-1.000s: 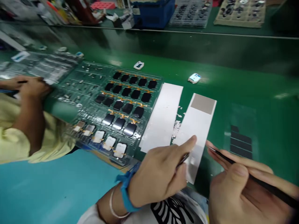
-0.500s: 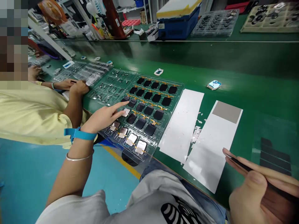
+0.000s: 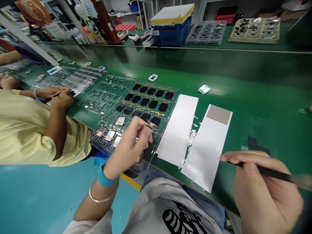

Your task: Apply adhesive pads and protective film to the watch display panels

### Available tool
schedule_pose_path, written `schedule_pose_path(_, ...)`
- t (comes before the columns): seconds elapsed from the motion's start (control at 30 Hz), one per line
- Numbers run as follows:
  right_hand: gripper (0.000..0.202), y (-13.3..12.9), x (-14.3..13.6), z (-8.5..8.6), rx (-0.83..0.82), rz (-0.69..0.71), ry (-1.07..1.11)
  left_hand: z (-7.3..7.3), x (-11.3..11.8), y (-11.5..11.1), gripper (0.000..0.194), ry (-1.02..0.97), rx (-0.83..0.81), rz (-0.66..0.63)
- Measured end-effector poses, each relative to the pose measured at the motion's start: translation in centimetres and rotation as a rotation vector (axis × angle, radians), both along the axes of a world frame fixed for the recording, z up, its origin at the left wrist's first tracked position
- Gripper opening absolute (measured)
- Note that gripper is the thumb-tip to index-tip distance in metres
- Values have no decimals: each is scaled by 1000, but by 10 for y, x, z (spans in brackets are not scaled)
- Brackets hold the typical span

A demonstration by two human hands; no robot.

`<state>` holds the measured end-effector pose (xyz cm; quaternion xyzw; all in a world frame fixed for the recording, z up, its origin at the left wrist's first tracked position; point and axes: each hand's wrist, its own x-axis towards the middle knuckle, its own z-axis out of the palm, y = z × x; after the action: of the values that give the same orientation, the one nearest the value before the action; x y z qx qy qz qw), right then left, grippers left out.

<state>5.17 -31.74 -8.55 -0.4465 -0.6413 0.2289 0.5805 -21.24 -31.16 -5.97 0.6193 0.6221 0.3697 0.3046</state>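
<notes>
My left hand [image 3: 133, 143], with a blue wrist strap [image 3: 104, 175], is raised over the clear plastic tray [image 3: 152, 152]. Its thumb and fingers pinch a small display panel [image 3: 149, 128], seen edge-on and partly hidden by the fingers. Rows of black square panels [image 3: 153, 104] with orange flex tails lie in the tray; nearer ones such as this panel [image 3: 120, 121] show a silver face. My right hand [image 3: 263, 191] grips black tweezers [image 3: 273, 174], tips pointing left, beside the right white strip [image 3: 202, 154].
Another white strip [image 3: 179, 130] lies left, with white scraps [image 3: 192, 136] between the two. A grey square [image 3: 219, 114] sits on the right strip's far end. White-framed parts [image 3: 204, 89] stand farther back. A co-worker's hands [image 3: 63, 97] are at the left beside another tray.
My left hand has moved right and nearer from the tray's left rows, its fingers now closed on a panel. My right hand has shifted left with the tweezers. The view has turned slightly right.
</notes>
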Motion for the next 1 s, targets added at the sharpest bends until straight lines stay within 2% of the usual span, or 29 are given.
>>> schedule_pose_path(0.07,23,3,2,12,26,49,-74,-4,39,-12,8,-319,-67,-124)
schedule_pose_path(0.13,20,4,3,21,111,112,-248,-9,71,-19,10,-515,-142,-223)
schedule_pose_path(0.2,24,6,4,25,219,127,-426,-16,92,-19,11,-625,-157,-252)
schedule_pose_path(0.27,22,7,6,24,298,76,-555,-23,103,-15,10,-666,-126,-256)
schedule_pose_path(0.4,23,10,13,14,298,13,-681,-32,111,-3,9,-654,-76,-284)
schedule_pose_path(0.57,28,12,16,4,259,13,-764,-39,116,3,7,-595,-20,-276)
schedule_pose_path(0.7,14,20,15,6,196,22,-785,-42,118,5,7,-551,-5,-281)
schedule_pose_path(0.87,9,40,22,21,-84,150,-579,-44,119,5,6,-589,2,-225)
schedule_pose_path(0.93,10,43,23,23,-91,159,-497,-44,119,6,7,-597,-6,-209)
schedule_pose_path(1.0,11,41,22,21,-18,137,-486,-44,119,6,9,-595,-14,-191)
